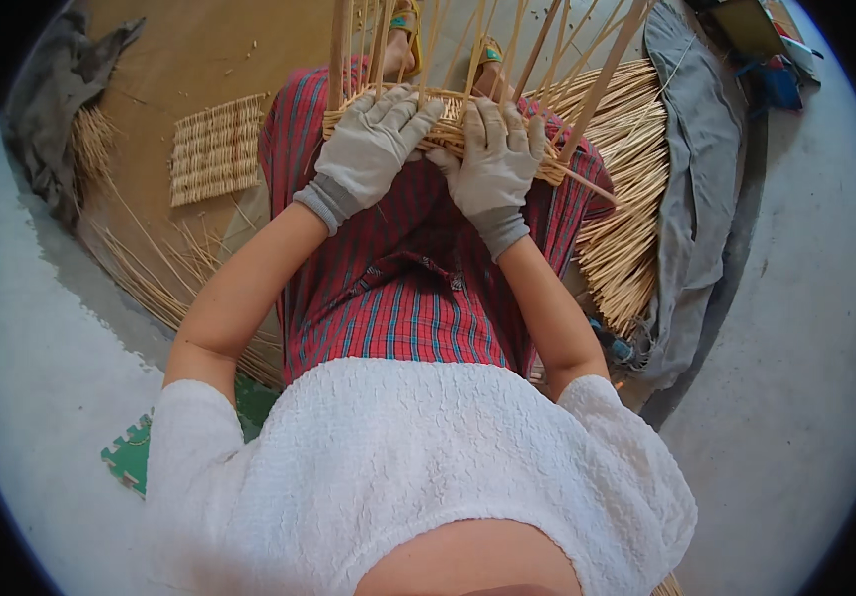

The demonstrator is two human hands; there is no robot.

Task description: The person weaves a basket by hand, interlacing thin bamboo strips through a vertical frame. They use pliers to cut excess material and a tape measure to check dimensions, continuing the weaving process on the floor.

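Across my knees lies a partly woven wicker panel [445, 123], its long upright stakes [537, 50] pointing away from me. Both my hands wear pale work gloves with grey cuffs. My left hand [372, 139] grips the near edge of the weave, fingers over the top. Beside it on the right, my right hand [495, 159] holds the same edge, fingers over the woven strands and thumb on the near side. Thicker rods stand at the panel's two ends. What lies under my fingers is hidden.
A finished woven square [215, 149] lies on the brown board at left. A large bundle of straw-coloured rods [622, 189] rests on grey cloth [701, 169] at right. Loose rods [150, 283] and a green foam mat [130, 457] are at lower left.
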